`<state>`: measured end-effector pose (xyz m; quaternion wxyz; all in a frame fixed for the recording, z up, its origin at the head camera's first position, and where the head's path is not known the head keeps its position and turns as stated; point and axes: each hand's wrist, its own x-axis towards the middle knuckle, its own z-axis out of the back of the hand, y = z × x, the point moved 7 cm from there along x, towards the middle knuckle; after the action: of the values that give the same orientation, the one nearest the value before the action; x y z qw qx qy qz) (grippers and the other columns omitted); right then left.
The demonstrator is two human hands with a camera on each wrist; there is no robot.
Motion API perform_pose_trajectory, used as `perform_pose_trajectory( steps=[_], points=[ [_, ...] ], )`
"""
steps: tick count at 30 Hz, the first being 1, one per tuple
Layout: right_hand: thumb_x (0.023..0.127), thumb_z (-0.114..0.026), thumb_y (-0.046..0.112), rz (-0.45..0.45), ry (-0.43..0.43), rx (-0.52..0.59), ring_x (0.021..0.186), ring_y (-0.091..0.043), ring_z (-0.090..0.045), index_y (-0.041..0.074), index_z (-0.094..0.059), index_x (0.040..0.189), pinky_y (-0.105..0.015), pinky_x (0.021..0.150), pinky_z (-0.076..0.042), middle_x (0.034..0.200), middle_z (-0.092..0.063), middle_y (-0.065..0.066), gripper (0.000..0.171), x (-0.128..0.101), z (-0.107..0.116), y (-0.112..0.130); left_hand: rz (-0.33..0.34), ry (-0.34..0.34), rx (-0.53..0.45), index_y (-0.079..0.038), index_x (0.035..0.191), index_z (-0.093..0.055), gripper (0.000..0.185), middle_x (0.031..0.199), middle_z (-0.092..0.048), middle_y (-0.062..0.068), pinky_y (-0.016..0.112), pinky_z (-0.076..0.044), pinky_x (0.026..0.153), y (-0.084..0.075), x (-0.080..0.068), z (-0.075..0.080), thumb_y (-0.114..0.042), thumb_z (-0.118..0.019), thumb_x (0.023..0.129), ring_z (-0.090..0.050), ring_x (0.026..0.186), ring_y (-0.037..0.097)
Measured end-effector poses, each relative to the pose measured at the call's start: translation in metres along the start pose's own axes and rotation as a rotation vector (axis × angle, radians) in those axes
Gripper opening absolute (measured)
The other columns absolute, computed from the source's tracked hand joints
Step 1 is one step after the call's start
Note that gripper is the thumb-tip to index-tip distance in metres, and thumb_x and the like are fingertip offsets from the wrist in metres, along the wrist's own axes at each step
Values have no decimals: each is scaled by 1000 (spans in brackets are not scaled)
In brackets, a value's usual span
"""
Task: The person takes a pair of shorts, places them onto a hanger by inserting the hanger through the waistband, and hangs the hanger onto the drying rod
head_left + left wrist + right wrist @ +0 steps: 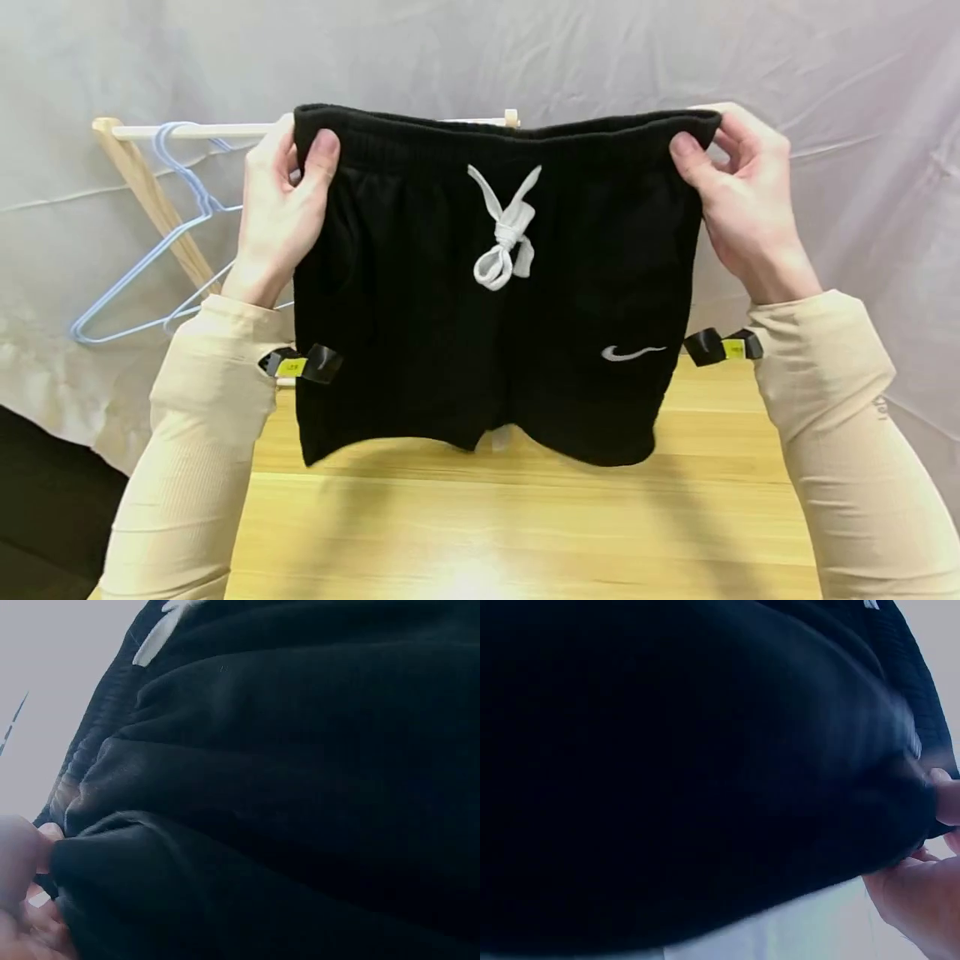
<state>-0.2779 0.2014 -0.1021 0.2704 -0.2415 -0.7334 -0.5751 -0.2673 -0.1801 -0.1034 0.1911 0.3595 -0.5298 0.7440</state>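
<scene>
Black shorts with a white drawstring tied in front hang upright between my two hands, and a white swoosh marks one leg. My left hand pinches one end of the waistband, thumb in front and fingers behind. At the other end, my right hand grips the waistband the same way. The left wrist view shows gathered folds of the shorts beside the left fingers. In the right wrist view the dark cloth fills most of the picture, partly blurred.
Behind the shorts on the left stands a wooden rack with a white rail. Light blue hangers hang from it. Below lies a wooden table; grey-white fabric covers the background. Dark material shows at lower left.
</scene>
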Motion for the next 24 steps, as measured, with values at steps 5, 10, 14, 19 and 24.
perform_pose_trajectory(
  steps=[5, 10, 14, 19, 24],
  points=[
    [94, -61, -6, -74, 47, -135, 81, -8, -68, 7, -72, 101, -16, 73, -54, 96, -70, 0, 18, -16, 14, -18, -15, 89, 22, 2, 109, -62, 20, 84, -58, -16, 19, -45, 74, 17, -21, -12, -15, -54, 103, -56, 77, 1],
    [99, -56, -1, -53, 148, -443, 86, -3, -60, 7, -65, 121, -15, 74, -47, 100, -67, 9, 25, -56, 32, -44, -54, 200, 27, -5, 134, -57, 33, 88, -68, -1, 17, -45, 70, 41, -63, -27, -5, -56, 101, -57, 76, 3],
    [101, -53, -1, -24, 208, -630, 75, 0, -52, -1, -60, 125, -18, 66, -41, 109, -61, 17, 25, -92, 41, -68, -92, 256, 93, -11, 137, -55, 36, 92, -70, 11, 15, -44, 72, 64, -101, -38, -4, -56, 101, -55, 78, 7],
    [99, -52, -6, -35, 228, -699, 50, -4, -35, 1, -60, 117, -27, 51, -33, 81, -52, 13, 21, -137, 53, -103, -80, 319, 171, -9, 125, -58, 28, 66, -45, 2, 20, -43, 62, 96, -148, -50, -2, -60, 98, -43, 61, 7],
    [98, -51, -7, -49, 256, -792, 63, 1, -49, 5, -59, 115, -18, 62, -39, 98, -58, 5, 23, -182, 62, -132, 11, 389, 184, -11, 116, -59, 22, 73, -58, 1, 23, -50, 62, 121, -189, -58, -3, -63, 96, -48, 63, 4]
  ],
)
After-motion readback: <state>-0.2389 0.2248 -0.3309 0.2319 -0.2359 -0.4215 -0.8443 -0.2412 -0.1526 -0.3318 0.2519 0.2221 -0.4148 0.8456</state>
